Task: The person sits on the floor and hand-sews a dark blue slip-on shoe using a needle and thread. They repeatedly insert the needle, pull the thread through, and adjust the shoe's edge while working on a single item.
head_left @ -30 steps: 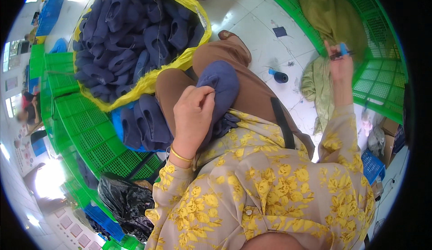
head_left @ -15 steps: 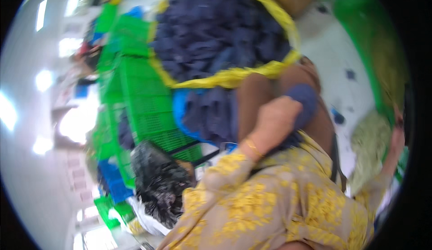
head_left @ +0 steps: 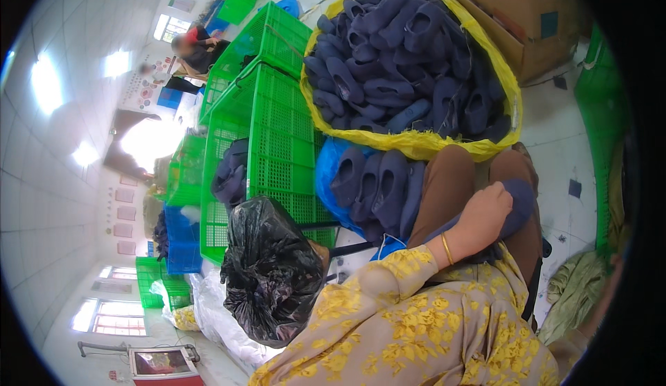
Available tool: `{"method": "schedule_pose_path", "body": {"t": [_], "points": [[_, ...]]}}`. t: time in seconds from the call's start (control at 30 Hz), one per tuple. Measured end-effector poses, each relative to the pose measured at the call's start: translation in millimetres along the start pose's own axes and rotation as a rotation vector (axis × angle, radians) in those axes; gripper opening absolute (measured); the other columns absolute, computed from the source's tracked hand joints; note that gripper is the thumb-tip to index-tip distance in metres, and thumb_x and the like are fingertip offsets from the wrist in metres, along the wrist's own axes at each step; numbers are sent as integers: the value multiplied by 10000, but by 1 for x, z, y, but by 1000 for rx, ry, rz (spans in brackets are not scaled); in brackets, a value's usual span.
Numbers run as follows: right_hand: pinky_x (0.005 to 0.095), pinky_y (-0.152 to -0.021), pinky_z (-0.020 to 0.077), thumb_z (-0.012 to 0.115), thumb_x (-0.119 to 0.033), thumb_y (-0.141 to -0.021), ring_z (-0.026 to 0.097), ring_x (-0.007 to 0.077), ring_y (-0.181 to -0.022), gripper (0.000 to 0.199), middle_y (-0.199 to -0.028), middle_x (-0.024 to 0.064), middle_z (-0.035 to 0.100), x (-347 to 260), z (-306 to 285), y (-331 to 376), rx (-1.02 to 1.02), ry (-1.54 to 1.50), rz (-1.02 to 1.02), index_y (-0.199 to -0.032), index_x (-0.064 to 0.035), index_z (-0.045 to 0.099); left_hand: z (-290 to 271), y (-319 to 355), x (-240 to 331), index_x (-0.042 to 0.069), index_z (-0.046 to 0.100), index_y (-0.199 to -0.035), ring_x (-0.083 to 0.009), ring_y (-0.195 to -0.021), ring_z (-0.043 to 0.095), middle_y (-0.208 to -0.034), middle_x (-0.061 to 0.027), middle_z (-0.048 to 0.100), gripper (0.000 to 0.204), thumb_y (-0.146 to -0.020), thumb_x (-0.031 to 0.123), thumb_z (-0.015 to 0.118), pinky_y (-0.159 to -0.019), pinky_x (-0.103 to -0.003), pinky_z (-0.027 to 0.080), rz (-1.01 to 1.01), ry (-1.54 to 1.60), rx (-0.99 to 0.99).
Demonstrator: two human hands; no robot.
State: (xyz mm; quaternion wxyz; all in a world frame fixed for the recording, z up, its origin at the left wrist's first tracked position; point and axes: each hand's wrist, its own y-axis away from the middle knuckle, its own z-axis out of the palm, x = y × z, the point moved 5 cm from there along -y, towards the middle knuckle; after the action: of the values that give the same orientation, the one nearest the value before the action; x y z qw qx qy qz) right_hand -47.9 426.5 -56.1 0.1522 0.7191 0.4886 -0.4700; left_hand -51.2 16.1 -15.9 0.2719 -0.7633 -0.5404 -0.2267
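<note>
My left hand (head_left: pixel 483 218), with a gold bangle at the wrist, is closed around a navy slip-on shoe (head_left: pixel 519 202) over my lap. The shoe's rounded end shows beyond my fingers; the rest lies partly under the hand. My right forearm (head_left: pixel 602 306) reaches up along the dark right rim, and its fingers cannot be made out. Just left of my knees, several like shoes (head_left: pixel 378 188) stand in a row in a blue bag (head_left: pixel 326 178). Beyond my knees, a yellow-edged sack (head_left: pixel 513 101) is heaped with navy shoes (head_left: pixel 395 60).
Green crates (head_left: pixel 284 129) stand left of the sack, one with navy shoes (head_left: pixel 232 171) inside. A black plastic bag (head_left: pixel 267 268) sits near my left elbow. Cardboard boxes (head_left: pixel 513 11) are at the far right, olive cloth (head_left: pixel 572 296) on the right. Another person (head_left: pixel 198 49) sits far left.
The view has shifted, so the scene lies further right and lower, and it is sharper. My left hand still grips the shoe. The right arm has slipped lower along the rim.
</note>
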Motion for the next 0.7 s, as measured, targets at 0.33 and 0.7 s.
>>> {"method": "schedule_pose_path", "body": {"t": [0.33, 0.7], "points": [[465, -753, 491, 571, -203, -893, 616, 389, -909, 238, -988, 193, 618, -190, 156, 103, -941, 24, -442, -1061, -34, 560, -7, -7, -31, 0, 623, -900, -198, -794, 609, -822, -103, 621, 135, -904, 133, 605, -697, -316, 489, -253, 312, -60], [463, -654, 497, 602, -96, -787, 629, 356, -777, 234, -893, 129, 593, -190, 174, 118, -1088, 320, -523, -999, -59, 510, -4, 10, -43, 14, 592, -970, -60, -789, 501, -842, 29, 546, 119, -968, 129, 562, -739, -202, 423, -586, 700, -290]]}}
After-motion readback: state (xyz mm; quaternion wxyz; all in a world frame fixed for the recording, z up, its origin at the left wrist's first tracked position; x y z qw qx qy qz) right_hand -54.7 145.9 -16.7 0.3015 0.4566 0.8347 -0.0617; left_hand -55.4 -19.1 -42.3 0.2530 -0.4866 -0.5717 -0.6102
